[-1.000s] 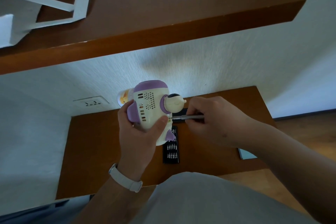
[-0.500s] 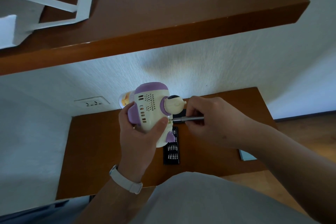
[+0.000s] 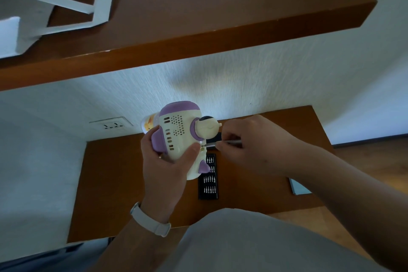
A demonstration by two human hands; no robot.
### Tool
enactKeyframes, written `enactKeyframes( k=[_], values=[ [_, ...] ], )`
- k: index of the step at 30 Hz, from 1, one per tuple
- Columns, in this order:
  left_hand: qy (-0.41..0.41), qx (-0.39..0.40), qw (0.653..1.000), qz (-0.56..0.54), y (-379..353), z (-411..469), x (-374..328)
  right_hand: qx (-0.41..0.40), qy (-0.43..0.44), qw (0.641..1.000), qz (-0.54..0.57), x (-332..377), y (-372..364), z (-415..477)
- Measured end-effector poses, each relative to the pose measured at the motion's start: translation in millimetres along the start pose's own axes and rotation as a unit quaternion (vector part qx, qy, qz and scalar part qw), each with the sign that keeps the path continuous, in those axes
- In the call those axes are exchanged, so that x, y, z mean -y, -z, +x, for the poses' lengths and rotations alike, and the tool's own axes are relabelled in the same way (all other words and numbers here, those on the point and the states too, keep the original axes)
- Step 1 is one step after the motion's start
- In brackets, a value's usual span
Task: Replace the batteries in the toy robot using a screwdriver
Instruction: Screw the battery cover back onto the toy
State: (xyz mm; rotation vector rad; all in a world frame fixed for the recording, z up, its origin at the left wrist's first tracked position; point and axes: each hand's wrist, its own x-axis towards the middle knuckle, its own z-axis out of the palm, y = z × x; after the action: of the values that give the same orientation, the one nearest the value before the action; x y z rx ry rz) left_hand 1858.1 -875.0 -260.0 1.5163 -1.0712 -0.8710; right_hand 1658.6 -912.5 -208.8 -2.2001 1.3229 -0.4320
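A cream and purple toy robot point(image 3: 180, 132) is held in the air above a low wooden table point(image 3: 114, 183), its vented back turned toward me. My left hand point(image 3: 165, 168) wraps around its body from below, thumb on the back. My right hand point(image 3: 254, 146) pinches a thin silver screwdriver point(image 3: 212, 144) that lies level, its tip touching the toy's lower back just beside my left thumb. Most of the screwdriver's handle is hidden inside my right fingers.
A black tray of screwdriver bits point(image 3: 208, 178) lies on the table under the toy. A pale flat object point(image 3: 299, 187) sits at the table's right edge. A wall socket point(image 3: 111, 125) is at left. A wooden shelf point(image 3: 198, 35) with paper scraps hangs overhead.
The toy and both hands have stayed almost in place, drifting very slightly. My right hand's fingers have shifted a little on the screwdriver, whose tip stays at the toy's back.
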Motion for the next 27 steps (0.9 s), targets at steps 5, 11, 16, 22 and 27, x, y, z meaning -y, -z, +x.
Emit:
enactKeyframes(
  k=[5,11,16,22,27],
  values=[
    [-0.006,0.003,1.000,-0.014,1.9,2.1,-2.5,0.007,0.021,1.000,0.015,1.6,1.1,-3.2],
    [-0.016,0.008,1.000,-0.009,3.2,1.7,-2.4,-0.019,0.034,0.999,-0.001,1.9,0.2,-3.1],
    [-0.021,0.023,0.999,0.009,3.2,-1.8,-0.7,-0.044,0.022,0.999,-0.002,2.1,0.7,0.3],
    [-0.004,0.006,1.000,-0.015,2.3,-0.1,-0.9,-0.020,0.038,0.999,0.015,5.5,1.4,-1.6],
    [-0.005,0.013,1.000,-0.020,4.3,3.1,-5.7,-0.023,0.036,0.999,0.025,3.8,-0.3,-7.5]
  ],
)
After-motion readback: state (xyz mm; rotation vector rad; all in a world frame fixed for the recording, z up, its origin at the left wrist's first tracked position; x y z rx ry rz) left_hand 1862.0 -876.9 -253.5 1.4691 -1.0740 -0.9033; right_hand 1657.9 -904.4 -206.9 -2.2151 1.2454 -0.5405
